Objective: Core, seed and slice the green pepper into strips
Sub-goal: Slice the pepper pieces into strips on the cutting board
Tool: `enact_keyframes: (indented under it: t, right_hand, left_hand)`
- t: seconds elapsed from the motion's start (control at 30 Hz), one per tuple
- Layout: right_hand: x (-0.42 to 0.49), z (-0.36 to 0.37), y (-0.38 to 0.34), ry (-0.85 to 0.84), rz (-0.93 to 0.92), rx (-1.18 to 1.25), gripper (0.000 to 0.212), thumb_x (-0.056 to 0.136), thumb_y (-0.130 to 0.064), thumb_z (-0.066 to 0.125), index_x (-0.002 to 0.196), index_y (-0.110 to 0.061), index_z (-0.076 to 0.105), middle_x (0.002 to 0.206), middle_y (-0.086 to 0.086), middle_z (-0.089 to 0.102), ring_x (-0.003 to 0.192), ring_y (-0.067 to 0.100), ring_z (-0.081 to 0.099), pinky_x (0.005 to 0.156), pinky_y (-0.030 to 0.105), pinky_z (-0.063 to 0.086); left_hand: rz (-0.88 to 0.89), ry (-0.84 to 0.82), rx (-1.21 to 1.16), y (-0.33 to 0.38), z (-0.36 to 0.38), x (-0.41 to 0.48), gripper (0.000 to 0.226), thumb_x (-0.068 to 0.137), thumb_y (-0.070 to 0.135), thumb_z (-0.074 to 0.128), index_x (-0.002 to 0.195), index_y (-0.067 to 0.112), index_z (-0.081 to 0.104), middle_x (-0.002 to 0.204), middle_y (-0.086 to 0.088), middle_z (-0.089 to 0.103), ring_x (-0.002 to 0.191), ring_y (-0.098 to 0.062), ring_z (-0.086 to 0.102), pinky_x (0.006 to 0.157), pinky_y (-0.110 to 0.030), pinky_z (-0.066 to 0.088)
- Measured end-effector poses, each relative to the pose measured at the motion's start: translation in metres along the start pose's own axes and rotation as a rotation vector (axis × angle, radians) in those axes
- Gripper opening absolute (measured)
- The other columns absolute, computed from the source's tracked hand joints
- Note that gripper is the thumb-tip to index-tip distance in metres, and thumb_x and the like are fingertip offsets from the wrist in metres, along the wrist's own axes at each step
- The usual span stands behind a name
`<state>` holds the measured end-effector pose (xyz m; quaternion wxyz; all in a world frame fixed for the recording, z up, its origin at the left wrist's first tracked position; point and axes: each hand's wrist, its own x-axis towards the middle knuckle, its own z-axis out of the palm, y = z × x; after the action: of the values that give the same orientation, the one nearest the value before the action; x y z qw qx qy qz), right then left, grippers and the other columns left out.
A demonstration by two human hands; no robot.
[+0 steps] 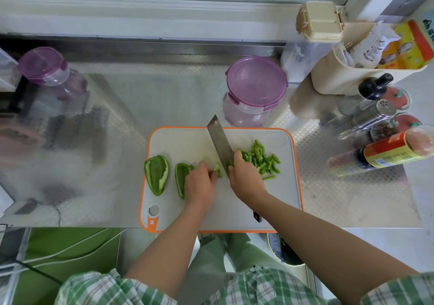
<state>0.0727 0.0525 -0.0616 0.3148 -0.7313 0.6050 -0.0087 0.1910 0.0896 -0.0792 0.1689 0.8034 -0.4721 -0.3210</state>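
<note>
Now the white plastic cutting board with an orange rim (pixel 285 187) lies on the dimpled steel counter (pixel 164 97), and the task's pepper is all on it. The left hand (pixel 199 183) has its fingers curled down onto a small green pepper piece (pixel 217 169), pinning it just left of the blade. The right hand (pixel 246 180) is wrapped round the handle of a broad steel cleaver (pixel 220 144), forefinger up against the blade's side. A heap of cut green strips (pixel 260 157) sits right of the blade, and two hollowed pepper sections (pixel 156 175) lie cut side up at the board's left, the nearer one partly under the left hand. Behind the board stands a round clear plastic tub with a purple clip lid (pixel 256 83), and a second purple-lidded clear jar (pixel 44 66) stands far left; what either holds cannot be made out. At the back right a tall clear canister with a beige clip lid (pixel 319 20) holds something white. Beside it a beige plastic caddy (pixel 338 81) carries a white printed sachet (pixel 373 46) and a yellow and red packet (pixel 413 43), whose lettering is too blurred to read. In front of the caddy stand a black-capped bottle (pixel 373 88), a glass shaker with a perforated metal top (pixel 385 107) and a dark bottle with a red and yellow label (pixel 387 152); its label shows a barcode, but no words are legible.
</note>
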Motion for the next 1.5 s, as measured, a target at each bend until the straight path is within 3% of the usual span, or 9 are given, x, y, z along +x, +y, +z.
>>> enact_keyframes:
  t: [0.23,0.53,0.83,1.17,1.33,1.5]
  right_hand:
    - [-0.008,-0.006,-0.005,0.020,-0.122,0.017,0.013,0.099,-0.018,0.040,0.110,-0.012,0.037,0.072,0.008,0.057,0.062,0.031,0.057,0.051,0.041,0.045]
    - [-0.013,-0.005,-0.004,-0.022,-0.070,0.006,0.012,0.098,-0.016,0.040,0.109,-0.013,0.036,0.073,0.009,0.056,0.063,0.032,0.056,0.054,0.042,0.047]
    - [-0.008,-0.002,-0.015,-0.055,-0.010,-0.107,0.014,0.096,-0.006,0.041,0.102,-0.015,0.031,0.079,0.009,0.057,0.069,0.031,0.056,0.053,0.034,0.036]
    - [-0.002,0.009,-0.012,-0.034,0.015,-0.068,0.019,0.098,-0.011,0.040,0.117,-0.011,0.034,0.080,0.010,0.057,0.075,0.034,0.059,0.056,0.036,0.039]
    - [-0.007,0.001,-0.008,0.028,-0.018,0.018,0.016,0.101,-0.016,0.037,0.115,-0.009,0.036,0.071,0.005,0.050,0.064,0.029,0.052,0.047,0.033,0.030]
    - [-0.011,-0.004,-0.003,0.023,-0.074,0.020,0.016,0.100,-0.020,0.038,0.115,-0.012,0.035,0.074,0.008,0.057,0.065,0.032,0.057,0.053,0.040,0.045]
  left_hand:
    - [-0.042,0.050,-0.062,0.004,0.001,0.000,0.011,0.091,0.016,0.063,0.091,0.006,0.065,0.091,-0.012,0.070,0.089,-0.032,0.063,0.071,-0.035,0.042]
    - [-0.009,0.058,-0.047,0.005,0.000,0.003,0.009,0.089,0.013,0.064,0.083,0.007,0.064,0.084,-0.010,0.070,0.082,-0.030,0.063,0.067,-0.034,0.041]
    - [-0.026,0.072,-0.076,0.007,-0.002,0.003,0.010,0.088,0.010,0.062,0.079,0.006,0.062,0.073,-0.004,0.062,0.070,-0.022,0.053,0.062,-0.030,0.031]
    - [-0.060,0.070,-0.127,0.004,-0.002,0.004,0.013,0.087,0.014,0.066,0.076,0.007,0.064,0.073,-0.008,0.067,0.073,-0.026,0.061,0.063,-0.029,0.037]
    - [-0.072,0.081,-0.141,0.005,-0.002,0.003,0.015,0.087,0.015,0.066,0.075,0.007,0.064,0.070,-0.007,0.068,0.070,-0.025,0.061,0.062,-0.030,0.038]
    - [-0.069,0.079,-0.142,0.007,-0.002,0.003,0.013,0.087,0.015,0.067,0.076,0.008,0.065,0.070,-0.007,0.066,0.071,-0.027,0.061,0.062,-0.030,0.037]
